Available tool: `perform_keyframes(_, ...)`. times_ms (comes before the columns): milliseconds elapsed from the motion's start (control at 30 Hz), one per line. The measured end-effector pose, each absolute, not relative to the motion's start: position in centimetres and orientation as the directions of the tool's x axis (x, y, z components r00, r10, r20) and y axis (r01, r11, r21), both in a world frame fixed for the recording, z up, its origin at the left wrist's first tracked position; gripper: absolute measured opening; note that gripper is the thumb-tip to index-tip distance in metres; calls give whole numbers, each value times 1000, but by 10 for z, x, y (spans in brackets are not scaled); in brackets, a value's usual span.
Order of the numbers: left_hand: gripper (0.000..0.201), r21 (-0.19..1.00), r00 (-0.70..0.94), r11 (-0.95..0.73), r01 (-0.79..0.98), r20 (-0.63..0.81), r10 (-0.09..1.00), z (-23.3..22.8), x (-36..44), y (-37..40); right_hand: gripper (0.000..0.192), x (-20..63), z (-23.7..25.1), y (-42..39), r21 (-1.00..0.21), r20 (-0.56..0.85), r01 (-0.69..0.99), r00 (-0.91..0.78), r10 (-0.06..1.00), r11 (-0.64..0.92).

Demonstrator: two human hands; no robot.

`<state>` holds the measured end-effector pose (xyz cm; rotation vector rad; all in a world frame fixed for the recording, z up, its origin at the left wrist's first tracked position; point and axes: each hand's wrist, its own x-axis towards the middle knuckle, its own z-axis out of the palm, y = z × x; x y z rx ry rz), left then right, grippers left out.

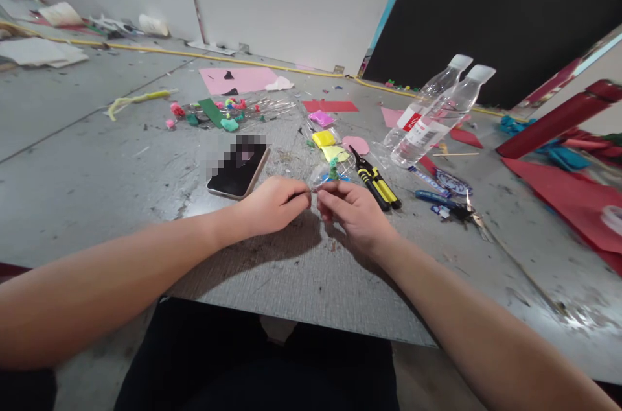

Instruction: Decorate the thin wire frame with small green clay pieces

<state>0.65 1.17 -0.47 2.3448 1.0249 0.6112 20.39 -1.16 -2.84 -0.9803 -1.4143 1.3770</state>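
Observation:
My left hand (275, 203) and my right hand (356, 211) meet over the near part of the table, fingertips almost touching. Both are closed in a pinch; a tiny thing seems to lie between them, too small to make out. Just behind my right fingers is a small green clay-like piece (334, 168), with clear plastic around it. Pruning snips with black and yellow handles (376, 184) lie right of my right hand. To the left, beyond my left wrist, a phone (238, 168) rests face up on the table.
Yellow (324, 139) and magenta (321, 118) packets lie ahead. Two clear bottles (427, 122) stand behind the snips, with blue-handled pliers (442, 200) nearer. A cluster of thin wires (272, 106) with coloured lumps is at back left. A red flask (558, 119) leans at right.

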Motion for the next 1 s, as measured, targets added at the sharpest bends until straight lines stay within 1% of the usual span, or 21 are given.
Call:
perform_keyframes(167,30,613,669,-624,484,200,715,-7,8,9,20,204,-28,-12,-981,152,81,-258,954,178)
perform_keyframes(267,32,623,685,-621,477,179,706,-4,9,9,19,205,-28,-14,-961,199,144,-224,954,235)
perform_keyframes(400,34,658,663,-570,493,140,735,-2,9,11,22,207,-26,-16,-942,230,202,-197,953,269)
perform_keyframes(500,28,695,625,-511,506,113,772,-3,9,12,20,208,-25,-16,-922,268,231,-195,943,310)
perform_keyframes(567,27,758,581,-451,471,119,805,-4,8,13,17,209,-24,-16,-913,289,236,-200,936,332)
perform_keyframes(600,32,800,559,-416,432,125,820,-5,7,13,17,209,-24,-16,-912,290,236,-210,934,336)
perform_keyframes(667,45,875,526,-349,335,133,840,-4,6,14,17,209,-24,-16,-920,268,223,-239,933,321)
perform_keyframes(700,47,899,521,-325,292,136,843,-4,5,15,18,209,-24,-16,-929,247,214,-256,935,303)
perform_keyframes(733,45,912,524,-314,264,138,840,-4,4,16,20,209,-24,-15,-937,222,206,-275,936,283)
perform_keyframes(833,30,930,574,-297,217,125,809,-4,2,19,23,209,-24,-15,-961,160,163,-327,931,222)
perform_keyframes(933,24,956,632,-236,172,76,771,-5,3,20,28,208,-24,-15,-993,82,51,-377,923,110)
perform_keyframes(1000,21,955,613,-241,174,87,785,-5,4,19,34,207,-24,-15,-1000,29,-19,-400,916,23)
